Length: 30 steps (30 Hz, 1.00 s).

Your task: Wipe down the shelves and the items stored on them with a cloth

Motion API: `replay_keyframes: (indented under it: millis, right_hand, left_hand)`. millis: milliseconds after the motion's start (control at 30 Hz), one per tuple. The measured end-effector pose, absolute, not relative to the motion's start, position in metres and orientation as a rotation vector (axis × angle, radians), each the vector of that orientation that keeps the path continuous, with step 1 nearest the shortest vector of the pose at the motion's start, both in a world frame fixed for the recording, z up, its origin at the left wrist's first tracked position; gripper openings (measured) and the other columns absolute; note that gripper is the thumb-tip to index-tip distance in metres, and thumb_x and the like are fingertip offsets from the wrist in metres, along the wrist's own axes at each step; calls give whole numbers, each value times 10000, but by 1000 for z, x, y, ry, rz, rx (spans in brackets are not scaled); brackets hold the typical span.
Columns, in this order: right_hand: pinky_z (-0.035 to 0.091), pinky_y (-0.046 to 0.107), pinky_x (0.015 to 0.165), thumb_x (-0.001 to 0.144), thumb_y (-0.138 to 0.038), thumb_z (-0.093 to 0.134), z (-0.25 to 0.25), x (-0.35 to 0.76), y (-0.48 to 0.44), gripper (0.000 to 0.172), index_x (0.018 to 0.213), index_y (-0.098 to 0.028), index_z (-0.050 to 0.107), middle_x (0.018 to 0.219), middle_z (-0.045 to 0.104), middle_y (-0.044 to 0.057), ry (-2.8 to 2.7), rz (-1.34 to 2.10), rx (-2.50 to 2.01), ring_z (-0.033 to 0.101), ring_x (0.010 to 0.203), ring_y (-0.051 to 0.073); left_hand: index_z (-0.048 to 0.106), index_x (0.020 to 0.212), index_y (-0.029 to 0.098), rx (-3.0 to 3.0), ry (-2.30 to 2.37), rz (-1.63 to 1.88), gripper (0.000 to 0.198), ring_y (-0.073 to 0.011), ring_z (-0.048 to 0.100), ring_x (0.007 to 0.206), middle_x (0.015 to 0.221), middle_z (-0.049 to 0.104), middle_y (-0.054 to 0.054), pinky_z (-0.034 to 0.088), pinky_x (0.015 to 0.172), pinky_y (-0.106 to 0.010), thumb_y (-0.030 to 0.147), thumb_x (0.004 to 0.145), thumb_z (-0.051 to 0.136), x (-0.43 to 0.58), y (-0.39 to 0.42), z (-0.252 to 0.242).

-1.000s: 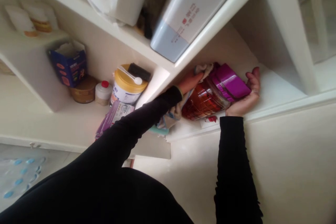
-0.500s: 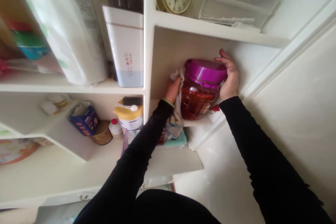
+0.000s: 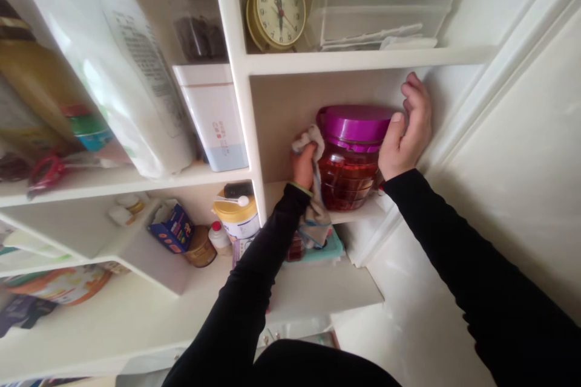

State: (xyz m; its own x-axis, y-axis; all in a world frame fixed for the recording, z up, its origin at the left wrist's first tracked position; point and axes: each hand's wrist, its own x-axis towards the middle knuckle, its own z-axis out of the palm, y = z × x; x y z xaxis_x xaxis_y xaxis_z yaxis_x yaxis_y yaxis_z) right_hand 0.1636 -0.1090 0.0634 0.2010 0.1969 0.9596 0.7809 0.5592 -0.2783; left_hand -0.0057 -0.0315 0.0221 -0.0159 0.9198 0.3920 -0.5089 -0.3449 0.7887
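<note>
The jar [image 3: 347, 178] stands between my two hands, near the front edge of the shelf [image 3: 276, 193], closer to the right wall [image 3: 454, 87] of the compartment than to the divider [image 3: 253, 133] on its left. Its long axis runs upright, with the purple lid [image 3: 356, 125] on top. From my left hand [image 3: 304, 164] the jar lies directly to the right; that grip is closed around a bunched cloth [image 3: 316, 217], which hangs against the jar's left side and down past the shelf's front edge. From my right hand [image 3: 406, 133] the jar lies to the left. That grip is clasped around nothing, fingers loosely curled and pointing up, thumb apart, palm beside the lid's right edge; I cannot tell whether it touches. My right hand is nearer the lid, while my left sits lower, with cloth between it and the glass.
</note>
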Motion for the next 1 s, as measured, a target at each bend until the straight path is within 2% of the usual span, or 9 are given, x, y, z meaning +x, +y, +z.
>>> replay_keyframes:
  millis: [200, 367, 567, 767, 900, 1000]
  right_hand:
    - [283, 674, 1328, 1097, -592, 381, 68, 155, -117, 450, 1480, -448, 569, 1665, 537, -14, -1352, -504, -941, 411, 1587, 339]
    - [286, 670, 1318, 1113, -551, 397, 69, 157, -115, 423, 1416, -387, 643, 1615, 592, 19, -1370, -549, -881, 485, 1520, 333]
    - [190, 674, 1349, 1063, -591, 530, 73, 156, -118, 346, 1351, -436, 644, 1600, 596, -19, -1367, -398, -937, 395, 1546, 334]
    - [205, 703, 1353, 1051, -580, 566, 75, 147, -123, 332, 1322, -408, 651, 1616, 585, 17, -1360, -481, -937, 408, 1554, 344]
    - [225, 712, 1361, 1055, -593, 550, 75, 133, -133, 406, 1371, -355, 638, 1643, 557, 64, -1425, -514, -884, 382, 1609, 346]
    - [279, 724, 1348, 1039, -617, 561, 72, 117, -147, 440, 1375, -347, 647, 1651, 549, 77, -1404, -472, -882, 355, 1640, 372]
  left_hand:
    - [739, 1038, 207, 1215, 520, 1715, 216, -168, 720, 1176, 1099, 765, -27, 535, 1160, -312, 127, 875, 621, -10, -38, 17]
    - [766, 989, 224, 1417, 564, 1818, 204, -195, 666, 1288, 1218, 731, -36, 493, 1205, -340, 127, 862, 639, -11, -48, 12]
    - [723, 940, 214, 1432, 669, 1923, 160, -188, 627, 1255, 1186, 671, -38, 470, 1201, -326, 114, 832, 660, -9, -49, 6]
    - [697, 1016, 202, 1358, 807, 1930, 192, -172, 641, 1229, 1209, 660, -47, 469, 1145, -296, 121, 852, 640, -11, -43, 6]
    - [661, 1056, 197, 1364, 810, 1923, 194, -148, 681, 1117, 1098, 681, -25, 499, 1060, -261, 145, 871, 630, -11, -41, 4]
    - [644, 1025, 203, 1367, 664, 1834, 145, -136, 698, 1057, 1040, 716, -10, 521, 1062, -267, 139, 915, 574, -12, -41, 7]
